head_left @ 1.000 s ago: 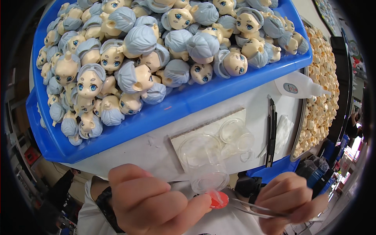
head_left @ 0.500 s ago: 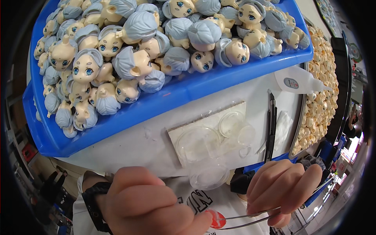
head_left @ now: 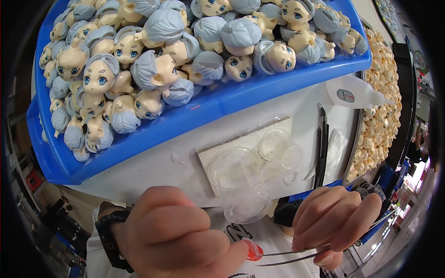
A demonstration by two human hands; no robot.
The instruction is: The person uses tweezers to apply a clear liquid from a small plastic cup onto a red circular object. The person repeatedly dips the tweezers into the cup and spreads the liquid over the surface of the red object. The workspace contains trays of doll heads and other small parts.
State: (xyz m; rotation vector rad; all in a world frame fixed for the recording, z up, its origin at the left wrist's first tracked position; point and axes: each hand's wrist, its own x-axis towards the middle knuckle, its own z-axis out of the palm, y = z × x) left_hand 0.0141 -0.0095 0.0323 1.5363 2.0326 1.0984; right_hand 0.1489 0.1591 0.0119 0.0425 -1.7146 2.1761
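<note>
- We've got the left hand (head_left: 174,231) at near left, back of hand up, fingers curled in, forefinger reaching right.
- Its grip is narrow: fingertips hold a small red piece (head_left: 253,249); thumb contact hidden.
- Red piece sits between our two hands, at the near edge, in front of a white shirt (head_left: 296,269).
- Our right hand (head_left: 336,222) is at near right, knuckles up, fingers bent, closed on metal tweezers (head_left: 299,251).
- Tweezers point left; tips stand apart, one at the red piece's right edge, the other just nearer. We can't confirm contact.
- Both wrists bend inward, hands well apart.
- Beyond them: clear cups (head_left: 247,206) by a pale board (head_left: 205,161), black cutter (head_left: 321,153) to the right.
- Far side: blue tray (head_left: 204,116) heaped with doll heads (head_left: 164,25).
</note>
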